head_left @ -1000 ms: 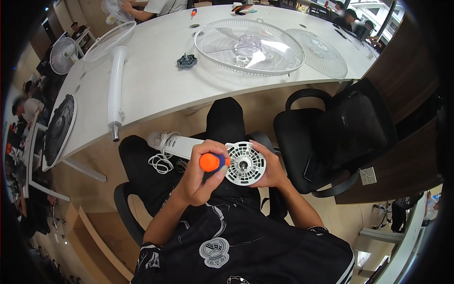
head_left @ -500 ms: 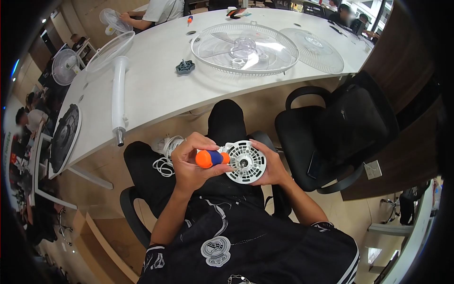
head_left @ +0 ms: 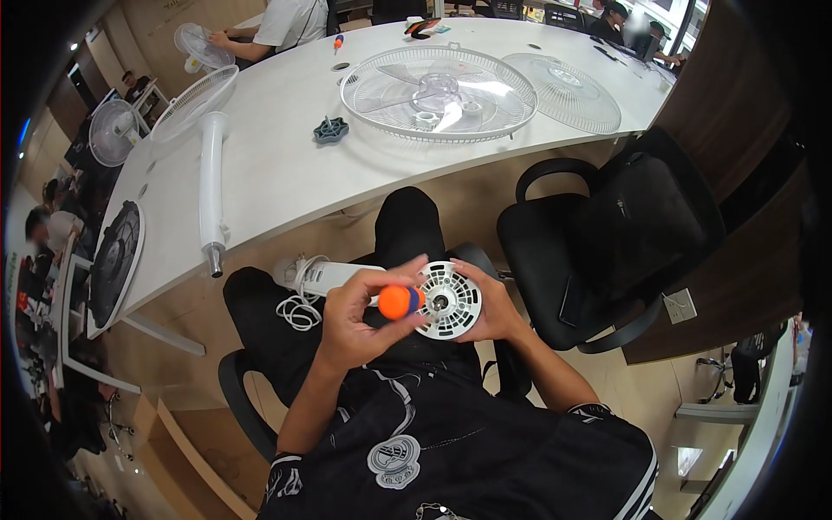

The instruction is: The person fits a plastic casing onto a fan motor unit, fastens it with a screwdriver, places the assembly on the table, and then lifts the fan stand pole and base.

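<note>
From the head view: holds an orange-and-blue screwdriver (head_left: pixel 399 302) between thumb and fingers of the left hand (head_left: pixel 354 316), at the left edge of the white fan motor (head_left: pixel 452 321). Clasps that motor by its right side in the right hand (head_left: pixel 497 308), above the lap (head_left: pixel 264 325). Faces a white desk (head_left: pixel 286 173) bearing 1 dark knob (head_left: pixel 330 131), 1 fan cage (head_left: pixel 438 91) and 1 white pole (head_left: pixel 211 178).

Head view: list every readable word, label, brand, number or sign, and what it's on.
None legible.
Shirt crest: lettering too small to read.
Black backpack: small light mark, unreadable.
Wall lettering, top left: blurred, unreadable.
Green lettering, far left edge: blurred, unreadable.
Orange-and-blue screwdriver, white fan motor housing: no text to be made out.
</note>
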